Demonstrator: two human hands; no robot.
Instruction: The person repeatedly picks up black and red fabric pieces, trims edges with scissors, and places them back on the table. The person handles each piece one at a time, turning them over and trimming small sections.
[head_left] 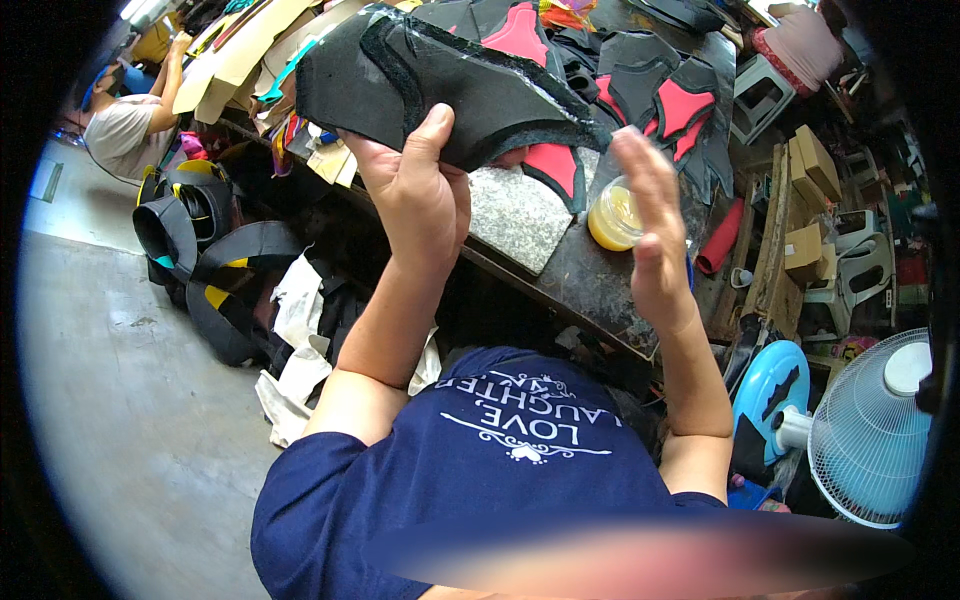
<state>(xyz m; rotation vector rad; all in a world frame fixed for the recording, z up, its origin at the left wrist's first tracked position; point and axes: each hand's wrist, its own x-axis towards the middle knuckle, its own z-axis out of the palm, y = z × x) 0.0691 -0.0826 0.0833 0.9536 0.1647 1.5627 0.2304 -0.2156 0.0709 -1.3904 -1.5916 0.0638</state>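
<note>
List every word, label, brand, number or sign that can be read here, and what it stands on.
Navy T-shirt: white printed lettering with a heart and scrollwork, legible in part; wording not copied here.
Black panel in the left hand: pale smudges, no readable text.
Jar: no readable text.
Fan and cardboard boxes: any marks too small to read.

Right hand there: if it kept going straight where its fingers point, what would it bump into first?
Probably a black-and-pink piece on the table; the tip of the held black panel lies close beside that line, and depth is hard to judge.
</note>
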